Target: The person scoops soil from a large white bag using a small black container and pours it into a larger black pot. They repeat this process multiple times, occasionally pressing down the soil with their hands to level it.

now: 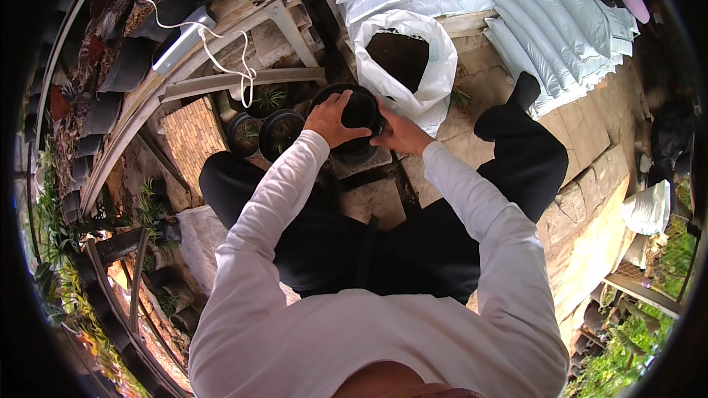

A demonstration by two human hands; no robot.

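Note:
Between my two hands is a round black plant pot [360,108], its dark opening facing up. My left hand [333,119] grips its left side, thumb stretched across the near part and fingers at the rim. On the right side my right hand [400,133] is closed around the edge, some fingers hidden by the pot. Another black pot [355,153] shows just under and nearer than the held one; whether they touch, I cannot tell. Just beyond, an open white bag [440,77] holds dark soil [398,57].
Small potted plants [282,137] stand left of my hands, beside a tiled block [193,136]. A white cable [245,66] dangles from the wooden frame [243,85]. Stacked pale sacks [546,37] lie at the far right. My bent legs [523,155] flank the stone paving [372,201].

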